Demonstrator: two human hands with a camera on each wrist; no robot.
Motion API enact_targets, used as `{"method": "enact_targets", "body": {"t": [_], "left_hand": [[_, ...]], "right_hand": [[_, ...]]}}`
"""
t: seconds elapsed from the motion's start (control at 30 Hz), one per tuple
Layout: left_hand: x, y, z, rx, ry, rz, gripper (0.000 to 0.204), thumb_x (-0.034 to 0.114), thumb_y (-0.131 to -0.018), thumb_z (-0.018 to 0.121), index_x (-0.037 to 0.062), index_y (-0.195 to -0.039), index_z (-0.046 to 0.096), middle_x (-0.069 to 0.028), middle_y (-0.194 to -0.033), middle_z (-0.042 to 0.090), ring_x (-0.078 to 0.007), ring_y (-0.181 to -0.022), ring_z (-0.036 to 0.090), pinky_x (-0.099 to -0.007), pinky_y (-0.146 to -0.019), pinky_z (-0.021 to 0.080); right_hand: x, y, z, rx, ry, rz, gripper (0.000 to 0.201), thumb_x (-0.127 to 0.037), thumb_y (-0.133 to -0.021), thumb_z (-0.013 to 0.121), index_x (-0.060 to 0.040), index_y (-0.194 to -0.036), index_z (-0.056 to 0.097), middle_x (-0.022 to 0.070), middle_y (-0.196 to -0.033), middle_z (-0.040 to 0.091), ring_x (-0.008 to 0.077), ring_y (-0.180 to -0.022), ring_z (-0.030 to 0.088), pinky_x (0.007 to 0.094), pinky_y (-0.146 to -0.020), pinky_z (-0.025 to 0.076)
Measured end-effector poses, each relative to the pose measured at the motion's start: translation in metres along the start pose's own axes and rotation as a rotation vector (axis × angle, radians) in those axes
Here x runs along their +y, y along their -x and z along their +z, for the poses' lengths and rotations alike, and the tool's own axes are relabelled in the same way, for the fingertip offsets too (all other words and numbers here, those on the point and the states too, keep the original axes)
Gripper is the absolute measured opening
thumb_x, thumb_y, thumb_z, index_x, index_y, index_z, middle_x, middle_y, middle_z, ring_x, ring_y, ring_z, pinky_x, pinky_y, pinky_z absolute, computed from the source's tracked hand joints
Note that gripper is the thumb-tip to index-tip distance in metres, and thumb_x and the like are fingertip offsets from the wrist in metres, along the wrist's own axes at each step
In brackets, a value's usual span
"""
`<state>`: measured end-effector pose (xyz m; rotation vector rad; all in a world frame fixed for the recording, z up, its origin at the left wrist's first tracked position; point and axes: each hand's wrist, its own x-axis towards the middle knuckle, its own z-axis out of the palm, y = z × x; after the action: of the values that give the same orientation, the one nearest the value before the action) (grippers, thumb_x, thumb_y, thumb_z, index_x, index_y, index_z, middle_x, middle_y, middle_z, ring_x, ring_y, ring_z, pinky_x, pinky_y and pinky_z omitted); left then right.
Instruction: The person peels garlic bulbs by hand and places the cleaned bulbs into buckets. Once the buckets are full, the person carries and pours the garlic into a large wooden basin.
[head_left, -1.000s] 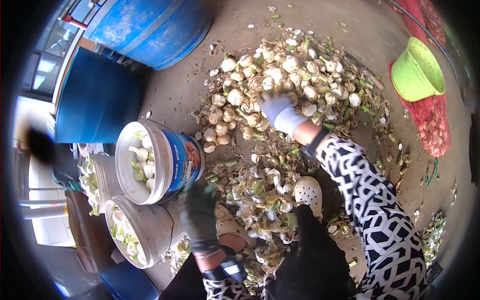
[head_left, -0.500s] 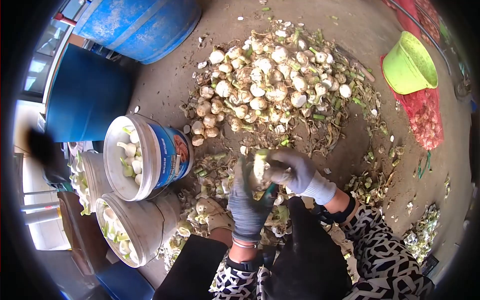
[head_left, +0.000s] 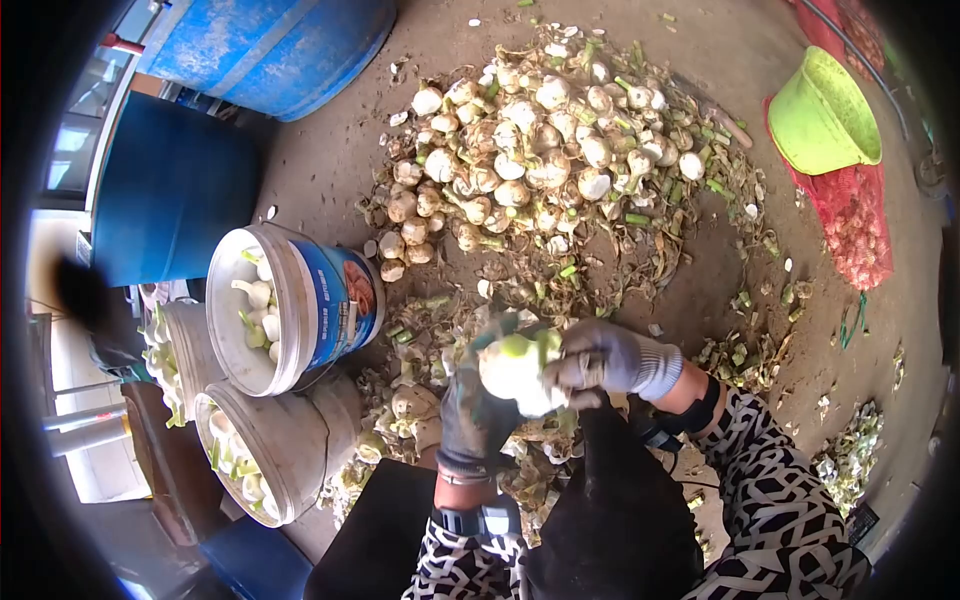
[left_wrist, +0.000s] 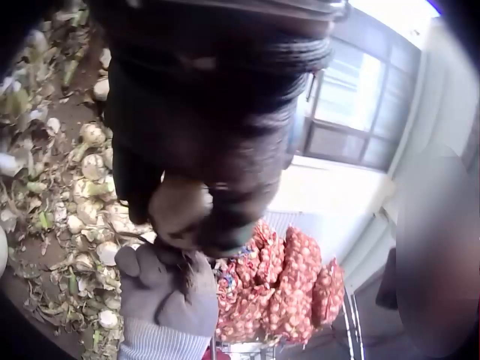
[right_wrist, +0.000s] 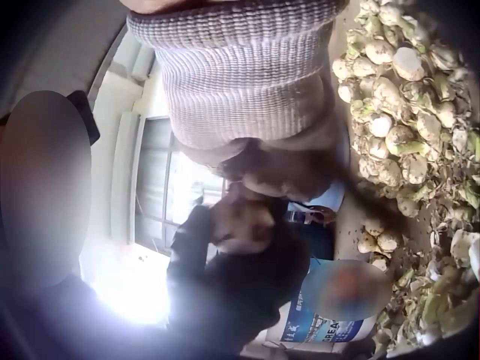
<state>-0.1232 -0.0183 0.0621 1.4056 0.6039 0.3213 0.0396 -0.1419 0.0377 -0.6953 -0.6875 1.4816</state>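
A person's left hand in a dark grey knit glove (head_left: 470,415) grips a round white bulb with a green stem stub (head_left: 518,376) while the right hand in a pale grey glove (head_left: 608,358) pinches its side. The bulb is held above scattered pale papery peelings (head_left: 540,475), near a heap of soil-stained bulbs (head_left: 545,150) and a white plastic bucket with a blue label (head_left: 325,305).

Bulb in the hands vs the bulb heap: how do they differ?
Colour: the held bulb looks mostly white with some green; the heap is largely tan and soil-stained.
Place: the held bulb is off the floor, between the left hand and right hand; the heap lies on the floor.
Shared: rounded bulb shapes, bits of green.
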Motion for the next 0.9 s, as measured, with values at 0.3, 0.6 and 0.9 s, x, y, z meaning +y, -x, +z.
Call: {"method": "enact_targets", "body": {"t": [0.3,0.6,0.9], "left_hand": [[0.011,0.012,0.020,0.146,-0.025,-0.087,0.030,0.017,-0.101,0.044,-0.0021,-0.122,0.051,-0.0083,-0.105,0.063,-0.0165,-0.095,0.060,-0.0306,-0.088,0.049],[0.002,0.002,-0.006,0.061,0.651,-0.180,0.043,0.045,-0.095,0.051,0.0030,-0.100,0.057,-0.0188,-0.109,0.059,-0.0290,-0.097,0.061,-0.0401,-0.081,0.050],[0.006,-0.015,-0.013,0.301,1.222,-0.029,0.039,0.037,-0.093,0.051,0.0093,-0.118,0.060,-0.0106,-0.124,0.062,-0.0313,-0.124,0.052,-0.0556,-0.110,0.032]], "right_hand": [[0.022,-0.012,-0.009,0.101,-0.108,0.162,0.021,-0.018,-0.093,0.055,0.0008,-0.093,0.064,0.0088,-0.071,0.064,0.0141,-0.054,0.058,0.0269,-0.048,0.046],[0.038,0.049,-0.042,-0.091,-0.407,-0.029,0.035,-0.032,-0.098,0.050,0.0000,-0.087,0.058,0.0093,-0.057,0.055,0.0159,-0.037,0.049,0.0286,-0.033,0.037],[0.028,0.088,-0.008,-0.343,-0.394,-0.061,0.029,-0.025,-0.090,0.065,0.0029,-0.096,0.063,0.0089,-0.070,0.064,0.0119,-0.053,0.057,0.0254,-0.043,0.041]]}}
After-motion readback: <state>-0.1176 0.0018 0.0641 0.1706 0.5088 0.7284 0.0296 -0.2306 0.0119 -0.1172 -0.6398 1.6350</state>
